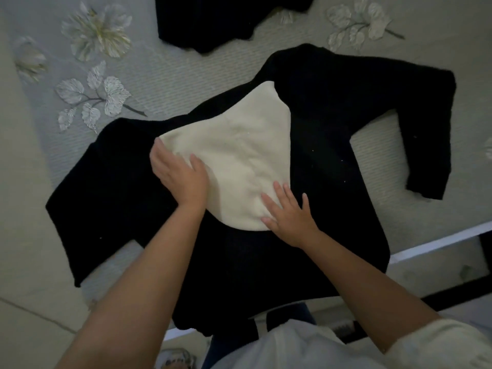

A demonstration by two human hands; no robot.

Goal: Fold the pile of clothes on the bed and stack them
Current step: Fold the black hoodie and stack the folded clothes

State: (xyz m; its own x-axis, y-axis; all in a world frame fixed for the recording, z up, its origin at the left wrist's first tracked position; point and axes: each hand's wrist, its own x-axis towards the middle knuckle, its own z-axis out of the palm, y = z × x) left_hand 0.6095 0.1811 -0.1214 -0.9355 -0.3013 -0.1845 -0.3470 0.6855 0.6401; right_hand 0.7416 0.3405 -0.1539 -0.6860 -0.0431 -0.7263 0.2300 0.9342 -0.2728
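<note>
The bed fills most of the head view, covered by a pale ribbed spread printed with large white flowers and grey leaves; its near edge runs along the lower right as a light strip.

Spread flat across the bed lies a black long-sleeved garment, collar end pointing toward the far side, one sleeve stretched out to the left and the other bent downward at the right. Its hem hangs off the near edge of the bed toward the person. No brand, label or writing can be read on it — only a few tiny pale specks on the dark cloth.

At the far edge of the view lies a second dark garment, partly cut off by the frame and apart from the first.

On top of the black garment, over its middle, rests a cream cloth, rounded in outline, smooth and without any print or tag showing.

Both hands lie on this cream cloth with fingers straight and spread, gripping nothing. The left hand presses flat at its left edge, fingertips near the corner. The right hand presses at its lower right edge — partly on cream, partly on black.
</note>
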